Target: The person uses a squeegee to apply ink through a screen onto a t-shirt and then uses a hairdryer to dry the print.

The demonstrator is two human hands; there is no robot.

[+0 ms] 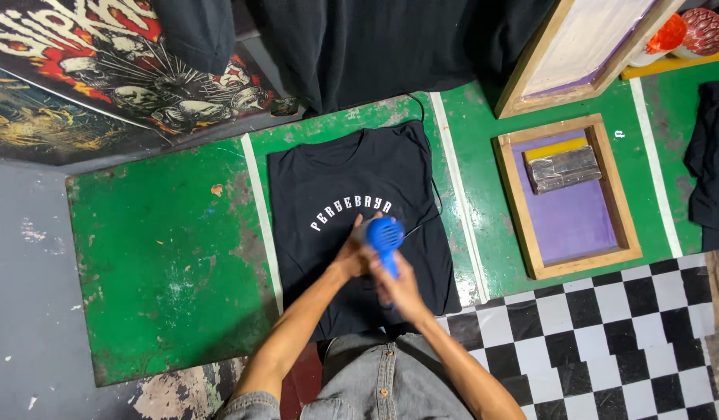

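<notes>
Right hand (pixel 398 286) grips the blue hair dryer (pixel 384 237) handle over the black shirt (pixel 352 194). Left hand (pixel 352 253) touches the dryer; its grip is hidden.

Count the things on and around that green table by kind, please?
Black T-shirt with white print: 1
Blue hair dryer, held in the hands: 1
Wooden screen frames: 2
Squeegee: 1
Hands, left, right: 2
Total: 7

Blue dryer (pixel 384 234), black shirt (pixel 359 187), green table (pixel 165 257)
</notes>
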